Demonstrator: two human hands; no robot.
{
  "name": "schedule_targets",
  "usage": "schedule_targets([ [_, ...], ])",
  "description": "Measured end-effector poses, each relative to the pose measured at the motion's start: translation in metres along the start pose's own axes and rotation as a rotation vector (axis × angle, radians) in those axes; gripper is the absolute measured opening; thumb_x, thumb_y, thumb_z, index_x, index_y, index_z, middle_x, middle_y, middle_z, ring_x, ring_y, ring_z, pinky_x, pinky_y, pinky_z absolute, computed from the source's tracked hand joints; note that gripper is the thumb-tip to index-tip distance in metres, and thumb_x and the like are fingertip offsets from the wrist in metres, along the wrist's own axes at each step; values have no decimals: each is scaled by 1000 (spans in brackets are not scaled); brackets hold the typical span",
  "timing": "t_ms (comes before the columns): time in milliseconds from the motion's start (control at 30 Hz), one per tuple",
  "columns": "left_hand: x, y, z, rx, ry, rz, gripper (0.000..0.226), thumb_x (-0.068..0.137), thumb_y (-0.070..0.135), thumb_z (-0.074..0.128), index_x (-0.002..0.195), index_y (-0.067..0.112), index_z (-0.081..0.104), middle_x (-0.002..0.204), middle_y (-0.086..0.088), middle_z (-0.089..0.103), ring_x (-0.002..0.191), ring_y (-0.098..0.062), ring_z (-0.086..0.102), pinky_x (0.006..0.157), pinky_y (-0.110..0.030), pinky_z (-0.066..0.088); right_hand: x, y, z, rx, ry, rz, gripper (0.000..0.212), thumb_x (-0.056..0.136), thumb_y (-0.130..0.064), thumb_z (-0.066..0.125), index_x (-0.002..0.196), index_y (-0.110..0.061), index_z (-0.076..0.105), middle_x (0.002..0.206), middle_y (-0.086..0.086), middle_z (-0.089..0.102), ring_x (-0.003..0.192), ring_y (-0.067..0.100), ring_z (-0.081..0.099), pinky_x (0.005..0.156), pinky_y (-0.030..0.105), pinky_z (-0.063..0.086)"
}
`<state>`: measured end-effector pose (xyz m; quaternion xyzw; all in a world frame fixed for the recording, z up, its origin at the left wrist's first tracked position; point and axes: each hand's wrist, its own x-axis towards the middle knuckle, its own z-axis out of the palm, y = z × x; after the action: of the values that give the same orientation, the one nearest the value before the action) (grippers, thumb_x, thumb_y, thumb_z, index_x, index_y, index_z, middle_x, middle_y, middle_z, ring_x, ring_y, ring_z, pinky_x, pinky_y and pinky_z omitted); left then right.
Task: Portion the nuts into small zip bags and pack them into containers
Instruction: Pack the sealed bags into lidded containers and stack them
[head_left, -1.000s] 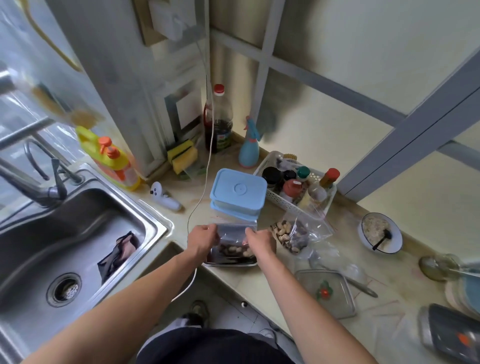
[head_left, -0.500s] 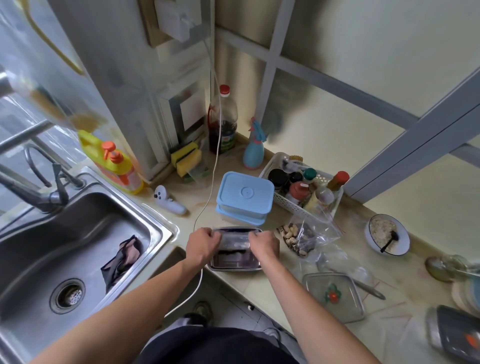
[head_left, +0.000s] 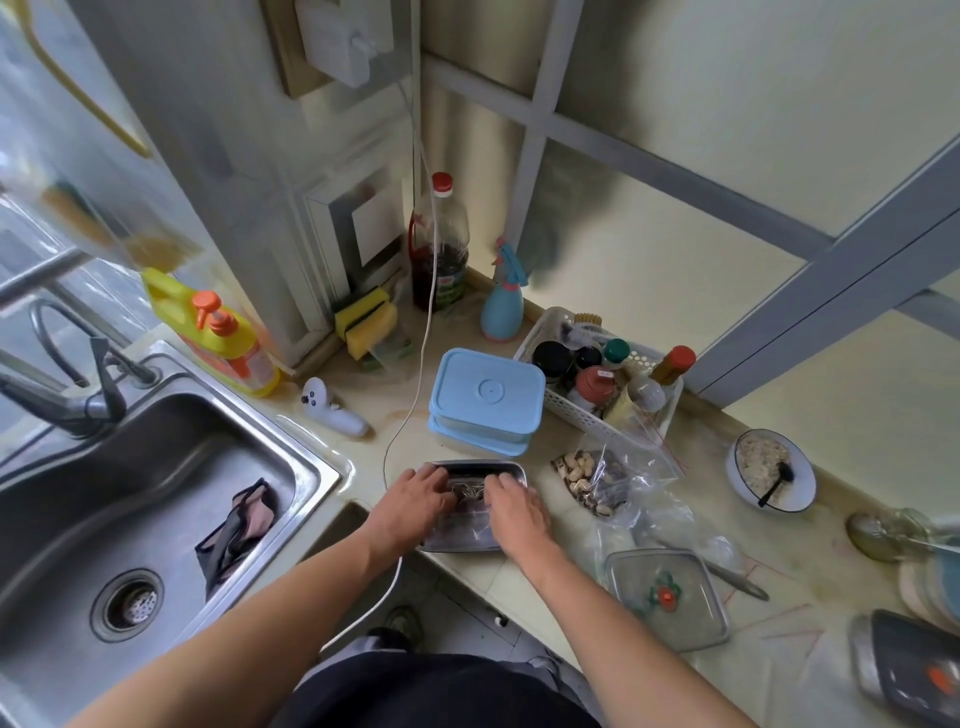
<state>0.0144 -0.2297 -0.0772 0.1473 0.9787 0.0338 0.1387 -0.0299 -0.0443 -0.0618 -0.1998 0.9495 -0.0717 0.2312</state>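
A small zip bag (head_left: 467, 491) of nuts lies inside the steel container (head_left: 511, 470) at the near edge of the counter (head_left: 395, 441), just in front of the stacked blue-lidded boxes (head_left: 488, 400). Both hands press it down. The left hand (head_left: 415, 501) lies flat over the container's left side with fingers spread on the plastic. The right hand (head_left: 514, 512) covers the right side, fingers extended onto the bag; whether its fingertips pinch the film or only push on it cannot be told.

The main risk seems to be the container's position. It sits right at the counter's near edge, and uneven downward pressure could tip or slide it off toward the floor. Pressing hard on a sealed bag may also pop its zip and scatter nuts into the container.

Just right of the container, the big open bag of nuts (head_left: 602, 480) sprawls with its mouth loose; a brush from the right forearm would likely spill it. Nearer and further right, the clear lid (head_left: 667, 597) lies close to the edge too. A white cable (head_left: 415, 374) runs down past the left hand and over the counter edge, and snagging it with the left wrist could jerk things. The sink (head_left: 156, 467) sits well apart to the left.
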Motion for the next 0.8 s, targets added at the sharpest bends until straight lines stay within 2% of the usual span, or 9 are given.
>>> schedule_targets([
  [100,1,1,1,59,50,98,17,67,44,75,75,30,69,86,6,58,83,-18,60,62,-29,46,-1,11,1,56,-155,-123,11,94,-20,56,101,-22,64,112,2,61,106,29,60,93,37,49],
  [233,5,-1,4,106,-9,110,40,60,60,73,83,29,65,83,5,57,78,-17,58,61,-28,48,5,19,1,64,-166,-174,24,88,-39,71,99,-18,68,106,2,62,108,21,54,97,34,42],
  [300,8,3,0,123,-85,84,42,66,56,73,95,26,66,89,2,62,83,-20,61,69,-32,51,8,17,0,25,-179,-154,23,85,-37,76,96,-20,65,107,3,63,109,22,53,97,35,41],
  [367,12,11,-6,138,-155,120,28,88,35,64,111,20,66,105,-5,68,97,-27,65,82,-39,53,10,13,-2,11,-240,-100,15,86,-29,75,91,-22,63,105,6,68,103,26,62,91,35,49],
  [467,13,20,-4,97,-237,62,24,102,22,49,121,16,62,113,-9,71,103,-31,68,85,-42,53,12,9,-1,0,-292,-67,4,92,-19,67,95,-16,67,106,12,71,100,33,67,90,37,54],
  [533,12,22,-1,126,-260,36,27,102,20,45,125,16,59,115,-9,70,103,-30,68,87,-43,53,12,10,2,-9,-283,-45,18,96,-17,57,107,-10,70,113,18,68,104,37,66,94,41,55],
  [667,15,27,4,213,-253,-12,35,94,24,46,122,17,67,121,-7,68,112,-27,61,98,-40,47,8,11,5,-26,-281,-63,30,97,-14,49,118,-6,69,121,22,66,108,41,65,97,45,55],
  [733,18,35,1,235,-236,-43,37,93,29,44,115,18,72,119,-6,68,111,-26,60,95,-39,45,4,16,2,14,-243,-90,30,97,-15,47,116,-10,70,119,18,68,106,39,66,93,43,56],
  [800,22,43,-3,199,-183,-83,36,95,31,44,111,18,73,116,-6,68,108,-26,60,91,-40,43,-1,27,-2,118,-120,-81,26,98,-19,46,108,-18,70,113,10,69,100,34,66,88,40,56],
])
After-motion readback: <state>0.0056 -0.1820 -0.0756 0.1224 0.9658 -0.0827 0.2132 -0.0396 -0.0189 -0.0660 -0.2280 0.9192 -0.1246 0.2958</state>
